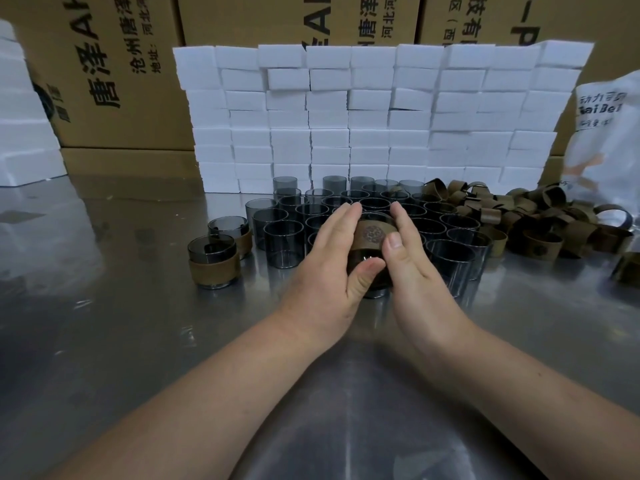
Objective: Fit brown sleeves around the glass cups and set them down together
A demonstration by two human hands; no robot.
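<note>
Between my two hands sits a dark glass cup (367,258) with a brown sleeve (372,233) round its upper part, a round emblem facing me. My left hand (332,258) presses its left side with straight fingers, thumb against the lower glass. My right hand (405,251) presses the right side, thumb on the sleeve's edge. Two sleeved cups (214,263) stand together at the left. Several bare smoky glass cups (284,242) crowd the table behind my hands. A heap of loose brown sleeves (540,220) lies at the right.
A wall of stacked white foam blocks (374,116) rises behind the cups, with cardboard boxes (110,71) further back. More white foam (20,133) stands at the far left and a white plastic bag (602,133) at the far right. The table (138,341) is shiny metal.
</note>
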